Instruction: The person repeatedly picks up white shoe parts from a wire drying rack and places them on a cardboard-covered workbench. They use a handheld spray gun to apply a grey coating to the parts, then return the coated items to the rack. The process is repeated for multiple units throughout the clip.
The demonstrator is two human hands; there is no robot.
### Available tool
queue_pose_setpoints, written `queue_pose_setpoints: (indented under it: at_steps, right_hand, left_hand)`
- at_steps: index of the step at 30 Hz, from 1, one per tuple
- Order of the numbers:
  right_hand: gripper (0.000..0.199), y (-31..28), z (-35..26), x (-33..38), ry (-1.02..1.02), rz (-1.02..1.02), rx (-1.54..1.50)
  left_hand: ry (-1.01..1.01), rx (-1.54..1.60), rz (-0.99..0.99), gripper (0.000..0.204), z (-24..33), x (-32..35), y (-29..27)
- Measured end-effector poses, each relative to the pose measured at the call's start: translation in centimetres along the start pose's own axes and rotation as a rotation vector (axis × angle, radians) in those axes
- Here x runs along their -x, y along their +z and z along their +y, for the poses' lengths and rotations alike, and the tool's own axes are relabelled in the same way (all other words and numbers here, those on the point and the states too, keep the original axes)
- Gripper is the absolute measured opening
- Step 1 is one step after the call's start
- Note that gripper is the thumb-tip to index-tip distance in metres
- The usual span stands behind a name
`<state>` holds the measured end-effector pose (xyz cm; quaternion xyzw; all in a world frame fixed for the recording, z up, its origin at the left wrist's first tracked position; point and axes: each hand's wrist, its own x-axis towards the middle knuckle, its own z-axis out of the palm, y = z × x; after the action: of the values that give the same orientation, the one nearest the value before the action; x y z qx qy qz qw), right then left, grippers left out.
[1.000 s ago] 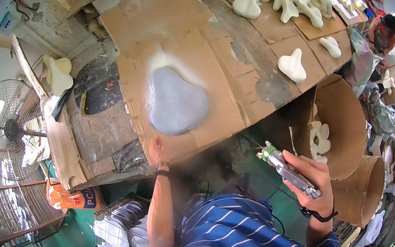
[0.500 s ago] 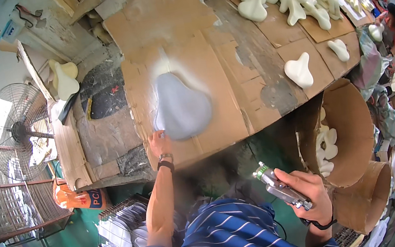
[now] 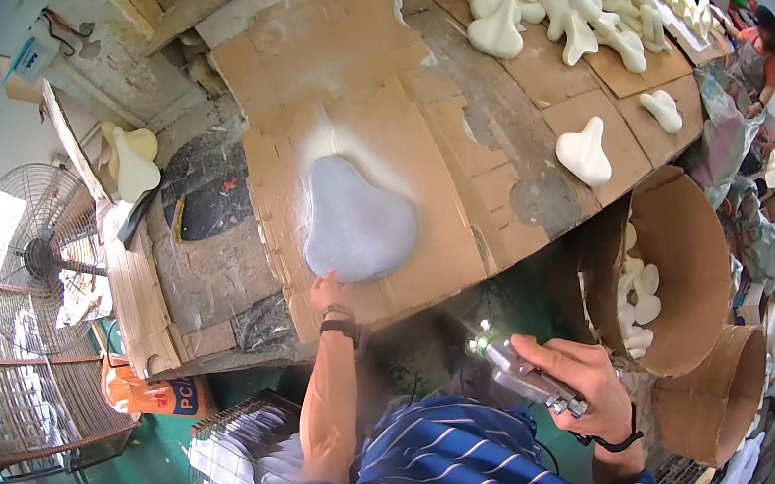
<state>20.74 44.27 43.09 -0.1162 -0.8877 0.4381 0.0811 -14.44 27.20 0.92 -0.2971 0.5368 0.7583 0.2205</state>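
Observation:
A grey, saddle-shaped foam pad lies on the cardboard-covered table, its narrow end away from me. My left hand is at the pad's near left edge, fingers bent together and closed on the rim; the fingertips are partly hidden. In my right hand is a metal spray gun with a green ring near its nozzle. It is held off the table's front edge, nozzle toward the pad. A faint haze hangs before the nozzle. Pale overspray rings the pad's far end.
Cream foam pads are piled at the table's far right, with a single pad nearer. A cardboard drum holds more pads. Left are a large fan and a wire rack of pale pads. Another person is at far right.
My left hand has slid right along the pad's near edge, and the pad seems turned slightly. My right hand with the spray gun has moved a little left.

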Motion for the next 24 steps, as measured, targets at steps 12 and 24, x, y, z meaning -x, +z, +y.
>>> queue_pose_setpoints:
  at_steps: [12, 24]
  right_hand:
    - [0.060, 1.9, -0.7, 0.1, 0.080, 0.236, -0.005]
    - [0.051, 9.3, -0.7, -3.5, 0.182, -0.167, -0.167]
  left_hand:
    - [0.141, 0.553, -0.520, 0.055, 14.1, 13.0, 9.4]
    - [0.570, 0.970, -0.302, 0.044, 21.7, 31.1, -15.7]
